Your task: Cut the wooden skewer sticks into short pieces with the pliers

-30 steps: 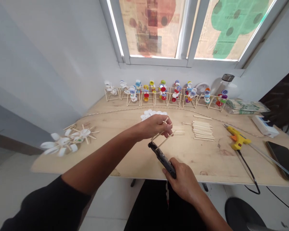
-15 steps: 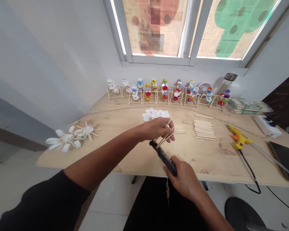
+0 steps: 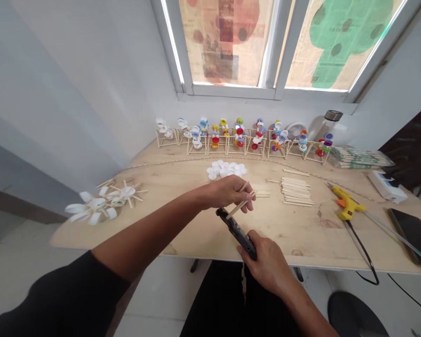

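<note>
Plywood tabletop below; my left hand gripped wooden sticks; my right hand clamped a black tool just beside them.

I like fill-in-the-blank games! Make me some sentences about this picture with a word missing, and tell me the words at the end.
1. The left hand pinches craft sticks made of ____.
2. The right hand grips a hand tool coloured ____.
3. The hot glue gun on the table is mostly ____.
4. The pile of bottle caps is all ____.

Missing words: wood; black; yellow; white.
</note>
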### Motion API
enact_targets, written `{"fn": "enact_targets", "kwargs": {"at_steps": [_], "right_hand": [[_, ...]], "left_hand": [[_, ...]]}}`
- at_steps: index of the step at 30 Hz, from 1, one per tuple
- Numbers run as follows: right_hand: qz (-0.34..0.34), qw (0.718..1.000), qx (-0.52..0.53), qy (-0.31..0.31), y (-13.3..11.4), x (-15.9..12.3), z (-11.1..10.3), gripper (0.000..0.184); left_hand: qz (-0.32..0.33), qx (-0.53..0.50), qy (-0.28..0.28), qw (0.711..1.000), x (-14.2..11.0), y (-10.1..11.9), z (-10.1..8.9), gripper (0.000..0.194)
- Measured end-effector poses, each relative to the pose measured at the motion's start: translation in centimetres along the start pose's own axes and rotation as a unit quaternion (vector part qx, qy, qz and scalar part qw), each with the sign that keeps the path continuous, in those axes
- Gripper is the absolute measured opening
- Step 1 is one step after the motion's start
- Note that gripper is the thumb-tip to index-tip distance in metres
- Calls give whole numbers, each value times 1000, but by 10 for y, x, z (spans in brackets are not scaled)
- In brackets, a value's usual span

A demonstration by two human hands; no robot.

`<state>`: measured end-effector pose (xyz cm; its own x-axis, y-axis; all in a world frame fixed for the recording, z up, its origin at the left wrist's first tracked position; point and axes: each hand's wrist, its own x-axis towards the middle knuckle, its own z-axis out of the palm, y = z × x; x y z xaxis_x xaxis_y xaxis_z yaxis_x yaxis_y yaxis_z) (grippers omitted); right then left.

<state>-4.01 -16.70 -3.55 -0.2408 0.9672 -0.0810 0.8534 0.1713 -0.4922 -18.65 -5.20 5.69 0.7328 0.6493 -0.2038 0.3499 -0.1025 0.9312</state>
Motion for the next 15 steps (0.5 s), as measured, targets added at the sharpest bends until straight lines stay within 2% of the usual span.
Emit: {"fn": "enact_targets", "kwargs": {"at_steps": [10,15], "right_hand": [[5,1000,0,-6,-4,0,-4,14],[-2,1000,-16,-20,-9,-4,-6,13]], "left_hand": [[0,7,-20,1000,-2,4,1,18],[25,66,39,997,0,11,-7,18]]}}
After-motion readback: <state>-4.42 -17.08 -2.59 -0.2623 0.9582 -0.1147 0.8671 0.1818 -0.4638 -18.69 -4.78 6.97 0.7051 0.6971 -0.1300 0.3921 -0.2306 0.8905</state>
